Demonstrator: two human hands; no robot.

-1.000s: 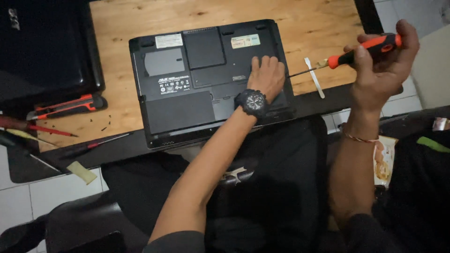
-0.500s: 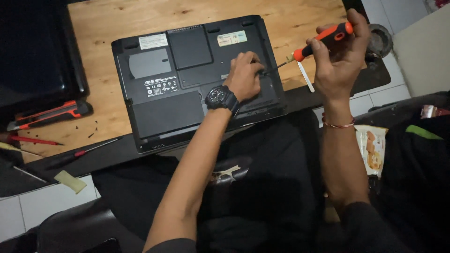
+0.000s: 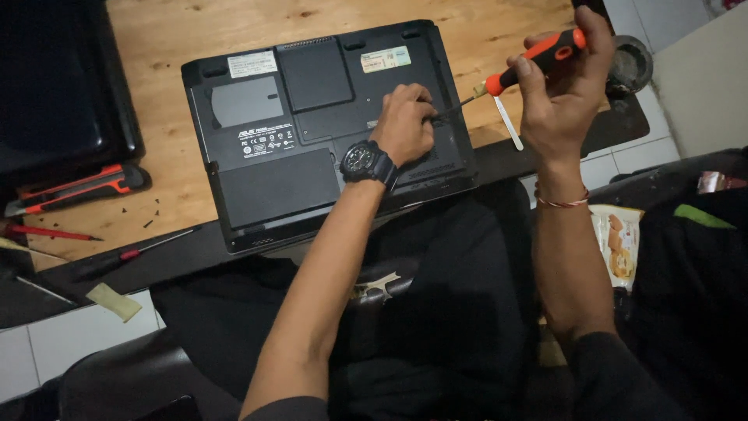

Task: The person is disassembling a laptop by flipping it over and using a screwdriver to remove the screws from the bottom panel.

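The right hand (image 3: pixel 562 86) is closed around a screwdriver (image 3: pixel 520 68) with an orange and black handle, held up above the table edge. The thin metal tip slants down and left to the bottom of a black laptop (image 3: pixel 327 129), which lies upside down on the wooden table (image 3: pixel 179 31). The left hand (image 3: pixel 405 125) rests on the laptop right by the tip, with its fingers curled in close; whether they pinch something small cannot be seen. A black watch (image 3: pixel 365 161) sits on that wrist. The laptop's near edge hangs a little over the dark front edge of the table, just above the person's lap. A white stick (image 3: pixel 508 123) lies just right of the laptop. Bare wood shows past the laptop's far edge and to its left. Two small light stickers sit near the laptop's far edge, one left and one right. At the left lie an orange and black knife (image 3: pixel 74 189) and two thin red-handled tools (image 3: pixel 47 232). A yellow snack bag (image 3: pixel 617 242) lies low on the right.
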